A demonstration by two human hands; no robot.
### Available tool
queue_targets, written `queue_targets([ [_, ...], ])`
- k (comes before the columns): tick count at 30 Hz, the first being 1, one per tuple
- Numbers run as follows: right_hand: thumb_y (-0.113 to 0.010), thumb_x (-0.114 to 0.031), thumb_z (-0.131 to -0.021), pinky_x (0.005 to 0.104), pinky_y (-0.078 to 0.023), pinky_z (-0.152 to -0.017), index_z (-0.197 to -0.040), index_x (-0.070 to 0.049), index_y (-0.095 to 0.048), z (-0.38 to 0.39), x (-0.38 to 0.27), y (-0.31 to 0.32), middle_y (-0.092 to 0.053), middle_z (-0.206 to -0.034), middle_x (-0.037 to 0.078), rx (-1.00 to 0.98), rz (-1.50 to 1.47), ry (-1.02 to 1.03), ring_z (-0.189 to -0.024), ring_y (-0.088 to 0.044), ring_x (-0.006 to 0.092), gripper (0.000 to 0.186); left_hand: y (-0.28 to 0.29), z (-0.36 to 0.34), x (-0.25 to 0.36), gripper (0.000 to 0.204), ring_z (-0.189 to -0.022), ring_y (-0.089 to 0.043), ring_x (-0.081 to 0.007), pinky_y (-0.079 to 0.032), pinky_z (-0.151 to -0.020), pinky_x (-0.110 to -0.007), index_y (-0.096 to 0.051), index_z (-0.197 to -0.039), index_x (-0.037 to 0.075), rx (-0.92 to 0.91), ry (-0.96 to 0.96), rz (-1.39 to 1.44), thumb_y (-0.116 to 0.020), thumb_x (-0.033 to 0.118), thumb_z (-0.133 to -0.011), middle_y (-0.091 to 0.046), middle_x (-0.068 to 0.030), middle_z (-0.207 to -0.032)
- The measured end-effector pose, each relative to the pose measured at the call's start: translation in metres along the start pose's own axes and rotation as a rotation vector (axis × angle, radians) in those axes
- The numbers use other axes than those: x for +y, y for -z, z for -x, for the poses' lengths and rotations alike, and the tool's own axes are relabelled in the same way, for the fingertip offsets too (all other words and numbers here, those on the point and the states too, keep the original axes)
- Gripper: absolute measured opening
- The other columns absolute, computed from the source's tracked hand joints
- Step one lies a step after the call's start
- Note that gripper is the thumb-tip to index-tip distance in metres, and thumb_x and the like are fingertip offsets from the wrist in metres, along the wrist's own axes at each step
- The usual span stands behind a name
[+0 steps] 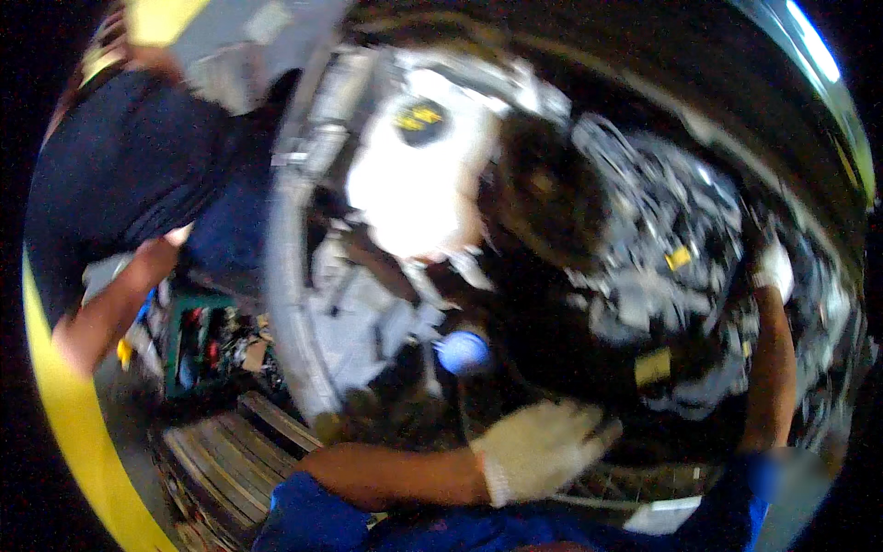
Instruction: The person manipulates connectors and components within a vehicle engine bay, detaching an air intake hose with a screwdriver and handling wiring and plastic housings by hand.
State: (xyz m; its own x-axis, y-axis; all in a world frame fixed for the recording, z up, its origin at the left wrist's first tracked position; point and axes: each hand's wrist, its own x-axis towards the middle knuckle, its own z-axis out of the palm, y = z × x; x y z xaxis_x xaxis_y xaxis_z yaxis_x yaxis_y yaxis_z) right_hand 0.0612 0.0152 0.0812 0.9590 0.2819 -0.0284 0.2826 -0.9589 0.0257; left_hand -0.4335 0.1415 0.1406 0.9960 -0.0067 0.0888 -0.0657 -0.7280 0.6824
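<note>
My left hand (pixel 543 446), in a pale glove, lies low in the engine bay with fingers stretched out, below a blue round cap (pixel 462 351). My right hand (pixel 771 269), also gloved, reaches into grey engine parts (pixel 662 198) at the right; its fingers are blurred and partly hidden. A white translucent tank (pixel 418 189) with a black-and-yellow cap (pixel 418 120) sits upper middle, beside a dark round housing (pixel 547 184).
A co-worker in dark clothing (pixel 129 166) stands at the left, a bare forearm (pixel 120 299) lowered. A green tool tray (pixel 172 363) and slatted wood (pixel 221 446) lie below. The raised hood (pixel 681 46) arches over the top right; the car body's edge (pixel 285 276) runs along the bay.
</note>
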Motion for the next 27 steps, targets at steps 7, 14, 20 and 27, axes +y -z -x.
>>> queue_targets([
  [7,-0.045,-0.043,-0.101,0.0528,-0.049,-0.096,-0.135,-0.005,-0.058,-0.048,0.087,-0.038,-0.066,-0.124,0.026,0.113,0.109,0.003,-0.118,-0.062,0.044,0.053,0.024,-0.001,-0.005,0.062,-0.099,-0.066,-0.0337,-0.058,-0.083,-0.043,-0.052,-0.14,0.001,-0.179,0.025,-0.012,-0.065,0.017,-0.082,-0.063,-0.0169,-0.115],
  [14,-0.046,-0.06,-0.1,0.0541,-0.05,-0.091,-0.128,-0.001,-0.063,0.078,0.077,0.02,-0.068,-0.111,0.03,0.333,0.078,0.081,-0.102,-0.065,0.0471,0.067,0.01,0.007,-0.006,0.064,-0.102,-0.066,-0.0368,-0.058,-0.084,-0.048,-0.05,-0.143,0.004,-0.094,0.071,-0.059,-0.067,0.021,-0.083,-0.064,-0.0192,-0.115],
  [20,-0.06,-0.037,-0.1,0.0451,-0.051,-0.074,-0.102,0.005,-0.065,0.277,0.051,0.105,-0.069,-0.092,0.026,0.224,-0.424,0.457,-0.08,-0.064,0.0387,0.042,0.007,-0.004,-0.006,0.052,-0.104,-0.066,-0.041,-0.054,-0.089,-0.048,-0.053,-0.142,0.01,0.198,-0.009,0.059,-0.061,0.035,-0.097,-0.066,-0.0209,-0.117],
  [27,-0.048,-0.033,-0.106,0.0359,-0.049,-0.073,-0.097,-0.001,-0.068,0.489,0.032,0.149,-0.07,-0.09,0.01,-0.384,-1.081,0.382,-0.08,-0.061,0.0221,0.039,-0.017,0.066,0.127,0.054,-0.116,-0.063,-0.0423,-0.05,-0.101,-0.049,-0.044,-0.148,0.006,0.122,-0.12,0.399,-0.054,0.035,-0.103,-0.063,-0.0264,-0.127],
])
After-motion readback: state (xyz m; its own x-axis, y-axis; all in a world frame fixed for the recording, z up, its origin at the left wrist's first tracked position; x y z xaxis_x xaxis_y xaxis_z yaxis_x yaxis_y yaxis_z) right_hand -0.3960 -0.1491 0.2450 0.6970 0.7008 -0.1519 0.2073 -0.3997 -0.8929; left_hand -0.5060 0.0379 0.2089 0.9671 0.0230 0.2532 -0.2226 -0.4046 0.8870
